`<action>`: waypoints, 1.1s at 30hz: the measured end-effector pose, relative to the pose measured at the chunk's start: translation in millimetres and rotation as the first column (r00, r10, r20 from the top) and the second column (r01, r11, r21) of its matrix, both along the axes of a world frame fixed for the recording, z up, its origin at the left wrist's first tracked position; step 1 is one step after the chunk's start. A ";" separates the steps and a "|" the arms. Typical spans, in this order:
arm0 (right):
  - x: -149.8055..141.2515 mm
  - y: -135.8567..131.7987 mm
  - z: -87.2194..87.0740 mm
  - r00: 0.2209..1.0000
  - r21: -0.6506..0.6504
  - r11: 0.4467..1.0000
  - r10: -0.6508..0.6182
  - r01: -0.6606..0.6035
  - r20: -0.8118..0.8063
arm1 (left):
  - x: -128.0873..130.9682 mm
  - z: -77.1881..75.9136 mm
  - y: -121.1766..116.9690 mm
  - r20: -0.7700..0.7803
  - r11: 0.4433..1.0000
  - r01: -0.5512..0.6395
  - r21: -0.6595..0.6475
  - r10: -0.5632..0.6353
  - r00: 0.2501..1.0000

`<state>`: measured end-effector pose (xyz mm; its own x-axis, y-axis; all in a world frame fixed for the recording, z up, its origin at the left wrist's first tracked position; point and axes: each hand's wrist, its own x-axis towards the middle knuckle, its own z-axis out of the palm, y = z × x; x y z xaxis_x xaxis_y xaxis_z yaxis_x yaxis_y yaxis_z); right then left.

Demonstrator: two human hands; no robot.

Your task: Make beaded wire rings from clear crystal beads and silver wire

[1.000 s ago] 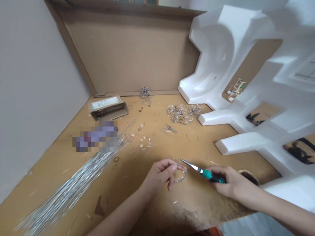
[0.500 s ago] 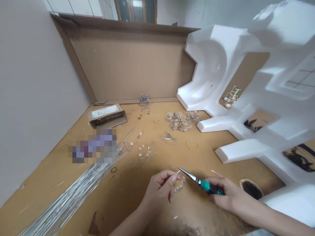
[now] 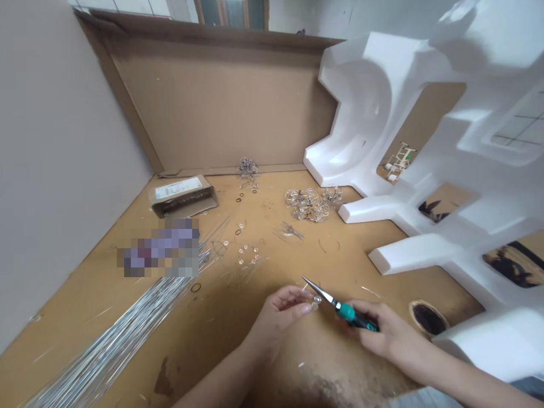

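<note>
My left hand [image 3: 283, 309] is low in the middle, its fingers pinched on a small wire ring strung with clear beads [image 3: 315, 301]. My right hand [image 3: 379, 331] grips the green handle of thin pointed pliers [image 3: 335, 302], whose tip lies just above the beaded piece. Both hands hover over the brown cardboard floor [image 3: 238, 340]. Most of the beaded ring is hidden behind my left fingers.
A long bundle of silver wires [image 3: 114, 340] runs to the lower left. Loose clear beads [image 3: 249, 255], finished wire-and-bead rings [image 3: 310, 204], a small flat cardboard box [image 3: 182, 194] and small dark rings lie farther back. White foam packing [image 3: 425, 141] fills the right. A round hole [image 3: 427, 318] sits by my right wrist.
My left fingers have turned the beaded ring, so less of it hangs in view. The pliers' tip has moved closer to it. The camera has shifted a little.
</note>
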<state>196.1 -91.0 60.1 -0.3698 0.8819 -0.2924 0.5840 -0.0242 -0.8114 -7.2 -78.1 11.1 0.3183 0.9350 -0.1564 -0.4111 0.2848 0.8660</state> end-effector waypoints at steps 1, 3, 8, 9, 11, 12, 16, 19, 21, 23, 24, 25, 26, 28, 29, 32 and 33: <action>-0.3 0.1 -0.1 1.000 0.000 1.000 0.001 -0.001 -0.002 | 0.1 -0.4 0.1 -0.012 1.000 0.011 0.003 -0.011 1.000; -1.0 0.4 1.4 1.000 0.006 1.000 -0.004 0.004 -0.001 | -0.4 0.0 1.0 -0.058 1.000 0.027 0.009 -0.026 0.998; -3.5 1.3 7.9 1.000 0.049 0.998 -0.026 0.026 0.001 | -2.1 3.1 3.1 -0.106 0.995 0.090 0.051 -0.084 0.991; -4.0 1.3 8.5 1.000 0.059 0.998 -0.024 0.023 0.013 | -1.9 3.0 3.0 -0.100 0.993 0.099 0.061 -0.093 0.991; -4.8 0.7 8.9 0.998 0.082 0.997 -0.015 0.010 0.056 | -0.9 1.9 2.0 -0.116 0.992 0.104 0.073 -0.095 0.989; -5.1 0.2 8.9 0.996 0.094 0.996 -0.006 -0.002 0.086 | 0.0 1.2 1.2 -0.135 0.992 0.099 0.083 -0.087 0.987; -5.5 -2.3 11.8 0.974 0.198 0.978 0.015 -0.061 0.224 | 4.4 -0.8 -2.6 -0.227 0.983 0.107 0.148 -0.071 0.971; -4.4 -2.7 16.8 0.949 0.353 0.932 -0.029 -0.088 0.315 | 4.6 -1.0 -3.6 -0.342 0.975 0.140 0.170 -0.075 0.937; -2.6 -1.9 19.1 0.931 0.409 0.905 -0.045 -0.116 0.363 | 1.7 0.7 -2.7 -0.409 0.968 0.137 0.210 -0.040 0.911; -0.1 -0.8 20.1 0.917 0.418 0.899 -0.053 -0.128 0.395 | -3.0 4.3 -1.1 -0.399 0.958 0.107 0.268 0.009 0.917; 1.2 -0.3 20.3 0.912 0.415 0.901 -0.058 -0.128 0.407 | -5.3 6.5 -0.5 -0.370 0.954 0.087 0.286 0.026 0.928; 2.5 0.1 20.4 0.907 0.411 0.903 -0.063 -0.126 0.417 | -7.4 8.6 0.0 -0.340 0.953 0.070 0.295 0.037 0.940; 3.5 0.4 20.6 0.903 0.408 0.905 -0.072 -0.119 0.424 | -9.0 10.4 0.2 -0.319 0.953 0.057 0.297 0.042 0.947; 4.9 0.7 21.3 0.897 0.403 0.908 -0.082 -0.112 0.434 | -10.3 12.3 -0.2 -0.321 0.959 0.052 0.280 0.042 0.946; 5.3 0.8 21.7 0.896 0.402 0.909 -0.084 -0.110 0.435 | -10.1 12.6 -0.7 -0.333 0.961 0.054 0.270 0.040 0.942; 5.9 0.9 22.1 0.897 0.394 0.913 -0.086 -0.103 0.433 | -8.0 12.7 -2.1 -0.369 0.967 0.047 0.251 0.050 0.928; 5.9 1.0 22.0 0.898 0.390 0.915 -0.083 -0.104 0.432 | -7.3 13.1 -2.5 -0.380 0.968 0.040 0.249 0.059 0.923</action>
<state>202.0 -90.0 82.1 -0.2986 0.9529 -0.0533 0.8739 0.2505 -0.4165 -14.5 -80.6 24.2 0.2720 0.9619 -0.0271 -0.0372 0.0386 0.9986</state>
